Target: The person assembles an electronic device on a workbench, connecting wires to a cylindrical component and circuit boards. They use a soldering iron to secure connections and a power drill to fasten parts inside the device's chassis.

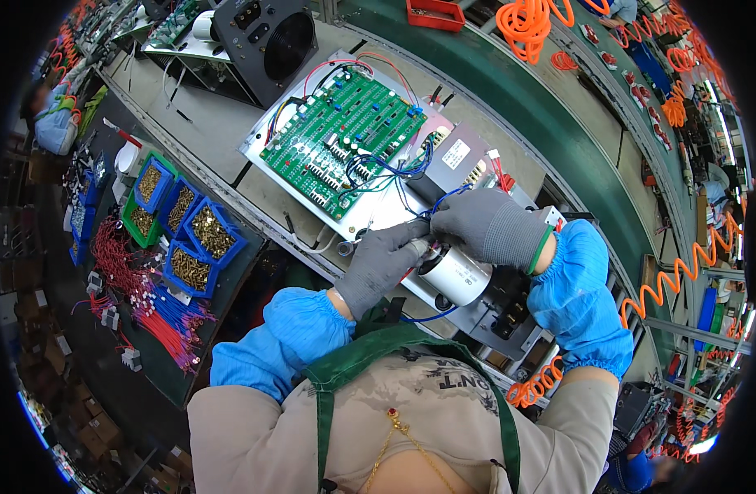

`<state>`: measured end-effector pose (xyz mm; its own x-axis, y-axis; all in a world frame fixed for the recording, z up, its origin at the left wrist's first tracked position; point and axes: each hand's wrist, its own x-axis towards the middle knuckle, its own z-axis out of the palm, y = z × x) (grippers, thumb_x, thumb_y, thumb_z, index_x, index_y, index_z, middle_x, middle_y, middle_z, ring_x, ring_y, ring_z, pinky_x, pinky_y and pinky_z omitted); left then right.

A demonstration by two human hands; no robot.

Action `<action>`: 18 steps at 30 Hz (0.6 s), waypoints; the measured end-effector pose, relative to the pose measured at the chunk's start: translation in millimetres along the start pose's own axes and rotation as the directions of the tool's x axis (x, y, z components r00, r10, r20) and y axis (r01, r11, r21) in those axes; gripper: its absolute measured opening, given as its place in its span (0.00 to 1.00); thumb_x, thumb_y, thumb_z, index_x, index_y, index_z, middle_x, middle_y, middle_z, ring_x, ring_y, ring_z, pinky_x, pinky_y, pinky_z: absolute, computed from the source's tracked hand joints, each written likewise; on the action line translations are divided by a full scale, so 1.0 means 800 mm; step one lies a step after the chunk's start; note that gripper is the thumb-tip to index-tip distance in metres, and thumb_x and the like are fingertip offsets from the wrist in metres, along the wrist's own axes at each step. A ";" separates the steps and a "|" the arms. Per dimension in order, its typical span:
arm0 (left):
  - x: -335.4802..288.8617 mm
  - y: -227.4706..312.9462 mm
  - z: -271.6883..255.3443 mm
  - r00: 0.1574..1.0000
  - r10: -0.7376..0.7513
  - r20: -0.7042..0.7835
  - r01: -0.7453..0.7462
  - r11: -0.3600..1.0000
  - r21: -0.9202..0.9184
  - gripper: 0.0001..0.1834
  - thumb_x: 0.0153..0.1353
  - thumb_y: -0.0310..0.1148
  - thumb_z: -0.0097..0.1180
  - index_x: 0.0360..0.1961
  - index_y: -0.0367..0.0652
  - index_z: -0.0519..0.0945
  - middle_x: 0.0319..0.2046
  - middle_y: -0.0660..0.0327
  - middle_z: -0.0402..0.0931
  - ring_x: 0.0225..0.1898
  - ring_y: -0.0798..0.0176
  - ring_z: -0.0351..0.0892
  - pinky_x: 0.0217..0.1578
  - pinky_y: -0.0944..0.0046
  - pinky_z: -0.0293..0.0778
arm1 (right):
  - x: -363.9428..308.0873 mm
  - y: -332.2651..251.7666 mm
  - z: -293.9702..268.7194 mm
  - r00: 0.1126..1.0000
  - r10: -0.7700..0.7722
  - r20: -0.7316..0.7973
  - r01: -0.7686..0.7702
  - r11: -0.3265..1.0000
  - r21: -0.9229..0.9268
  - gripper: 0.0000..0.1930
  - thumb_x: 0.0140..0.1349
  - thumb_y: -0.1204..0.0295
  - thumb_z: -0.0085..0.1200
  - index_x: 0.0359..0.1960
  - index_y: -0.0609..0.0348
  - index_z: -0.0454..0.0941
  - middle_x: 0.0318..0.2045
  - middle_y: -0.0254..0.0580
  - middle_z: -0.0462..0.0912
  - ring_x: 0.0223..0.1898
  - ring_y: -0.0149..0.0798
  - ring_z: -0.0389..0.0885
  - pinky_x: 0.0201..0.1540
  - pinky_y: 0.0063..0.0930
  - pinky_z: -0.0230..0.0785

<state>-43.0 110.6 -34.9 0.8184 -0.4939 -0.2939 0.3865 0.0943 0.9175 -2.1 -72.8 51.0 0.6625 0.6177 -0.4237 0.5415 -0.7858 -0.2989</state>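
Observation:
My left hand (381,262), in a grey glove, is closed at the terminal end of a silver cylindrical capacitor (459,278). My right hand (482,221), also gloved, bends its fingers down over wires just above the same end. What either hand pinches is hidden by the gloves. Blue wires (394,170) run from under the right hand to a green circuit board (345,136) mounted on a pale metal chassis (259,142). Behind my right hand sits a grey transformer block (454,161) with a white label. A black panel (503,309) lies beyond the capacitor, by my right forearm.
On the left, blue bins (213,233) of brass fasteners stand near bundles of red and blue wires (160,309). Another chassis with a black panel (271,41) sits further up the bench. A green conveyor belt (477,82) runs behind. Orange coiled hoses (522,33) hang around. A co-worker (55,123) is at far left.

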 end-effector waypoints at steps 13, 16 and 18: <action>0.001 0.003 -0.001 0.985 -0.173 0.016 0.174 0.984 -0.034 0.19 0.60 0.28 0.52 0.52 0.32 0.75 0.33 0.61 0.78 0.26 0.76 0.69 0.27 0.75 0.68 | 0.000 0.000 0.001 1.000 -0.009 -0.021 0.009 1.000 0.008 0.08 0.55 0.68 0.53 0.36 0.53 0.78 0.33 0.43 0.78 0.38 0.47 0.79 0.40 0.41 0.71; 0.002 0.005 0.001 0.991 -0.133 -0.032 0.133 0.991 -0.009 0.18 0.60 0.28 0.52 0.51 0.32 0.75 0.35 0.60 0.79 0.26 0.76 0.70 0.28 0.74 0.69 | 0.000 -0.001 0.000 1.000 0.004 0.001 -0.004 1.000 -0.001 0.08 0.55 0.68 0.53 0.36 0.53 0.78 0.33 0.43 0.78 0.39 0.47 0.79 0.41 0.41 0.71; 0.000 0.000 0.003 0.999 -0.026 -0.034 0.027 0.999 0.021 0.18 0.60 0.28 0.52 0.50 0.31 0.75 0.37 0.58 0.79 0.29 0.74 0.73 0.32 0.72 0.71 | 0.000 -0.001 -0.002 1.000 -0.002 -0.004 0.002 1.000 0.007 0.08 0.55 0.68 0.53 0.36 0.53 0.78 0.33 0.43 0.78 0.39 0.47 0.79 0.41 0.41 0.71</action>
<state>-43.9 108.5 -34.5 0.8218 -0.4668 -0.3267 0.3994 0.0630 0.9146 -1.4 -72.3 52.4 0.6634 0.6196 -0.4196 0.5395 -0.7846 -0.3056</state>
